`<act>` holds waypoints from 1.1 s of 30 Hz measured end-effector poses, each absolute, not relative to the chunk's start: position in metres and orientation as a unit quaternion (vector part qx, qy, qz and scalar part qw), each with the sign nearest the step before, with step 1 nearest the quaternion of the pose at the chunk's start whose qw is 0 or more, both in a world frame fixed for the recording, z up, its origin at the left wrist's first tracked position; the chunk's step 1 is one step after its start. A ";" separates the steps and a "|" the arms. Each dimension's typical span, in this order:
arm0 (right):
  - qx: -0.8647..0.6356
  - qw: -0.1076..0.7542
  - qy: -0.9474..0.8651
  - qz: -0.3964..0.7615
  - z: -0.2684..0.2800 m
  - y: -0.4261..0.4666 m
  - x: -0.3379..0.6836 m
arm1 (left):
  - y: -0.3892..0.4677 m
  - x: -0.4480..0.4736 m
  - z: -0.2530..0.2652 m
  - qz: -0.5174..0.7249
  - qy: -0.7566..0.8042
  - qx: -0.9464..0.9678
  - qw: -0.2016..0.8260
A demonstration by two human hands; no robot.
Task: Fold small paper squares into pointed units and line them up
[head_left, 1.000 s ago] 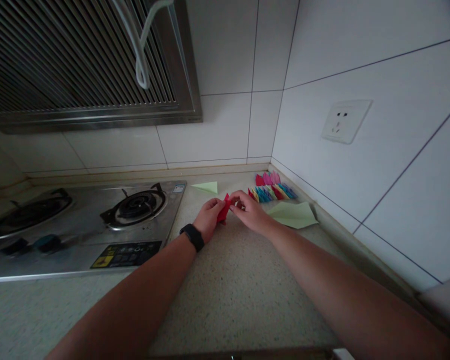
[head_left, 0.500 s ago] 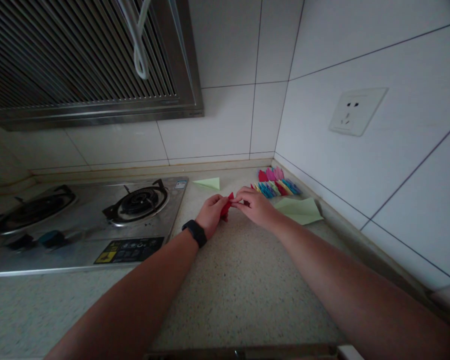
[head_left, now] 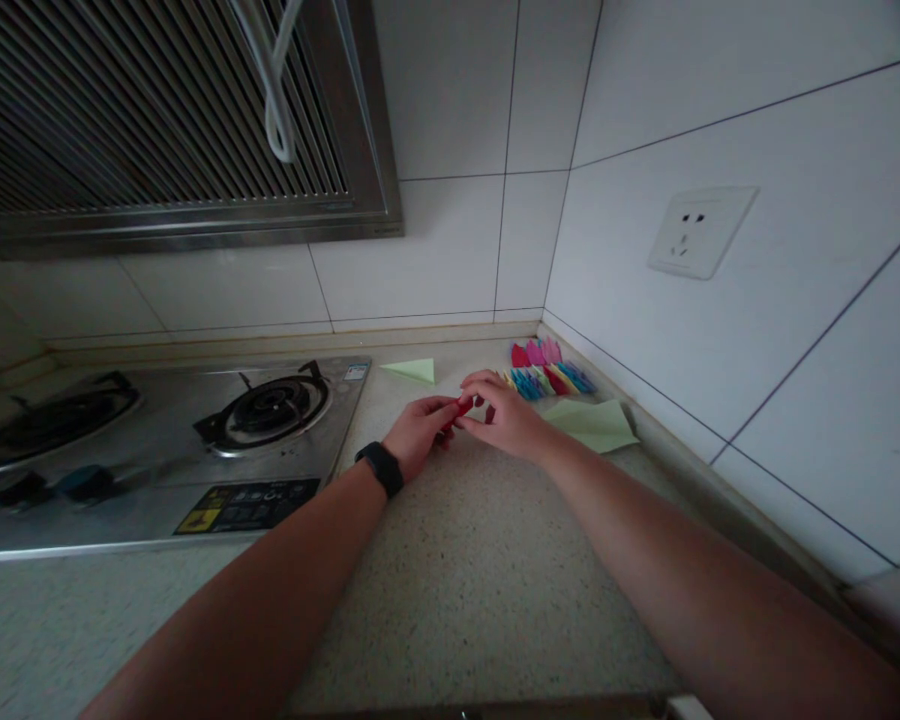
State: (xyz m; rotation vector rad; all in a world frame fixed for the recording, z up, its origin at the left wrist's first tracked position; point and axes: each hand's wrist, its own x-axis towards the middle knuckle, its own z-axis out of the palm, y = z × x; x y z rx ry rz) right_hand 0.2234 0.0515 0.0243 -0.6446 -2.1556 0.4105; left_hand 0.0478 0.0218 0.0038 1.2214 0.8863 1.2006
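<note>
My left hand [head_left: 418, 435] and my right hand [head_left: 500, 415] meet over the speckled countertop [head_left: 465, 580], both pinching a small piece of red folded paper [head_left: 460, 407]. Most of the red paper is hidden between the fingers. A black band sits on my left wrist. Just behind my right hand lies a row of folded paper pieces [head_left: 546, 372] in pink, red, blue and yellow. A pale green folded sheet [head_left: 592, 425] lies to the right of my right hand.
A steel gas stove [head_left: 157, 440] with two burners fills the left. A small pale green paper triangle [head_left: 411, 371] lies near the back wall. A range hood [head_left: 165, 120] hangs above. A wall socket [head_left: 699, 230] is on the right tiled wall.
The two hands have closed in around the red paper, so less of it shows now. The view shifted slightly.
</note>
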 end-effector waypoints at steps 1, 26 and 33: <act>-0.255 0.411 -0.859 0.168 0.024 0.051 0.223 | 0.022 0.047 0.004 0.509 0.377 0.519 0.574; -0.343 0.397 -0.795 0.303 0.012 0.052 0.209 | 0.027 0.032 0.007 0.509 0.440 0.602 0.430; -0.355 0.395 -0.819 0.217 0.016 0.046 0.208 | 0.027 0.033 0.003 0.505 0.431 0.624 0.412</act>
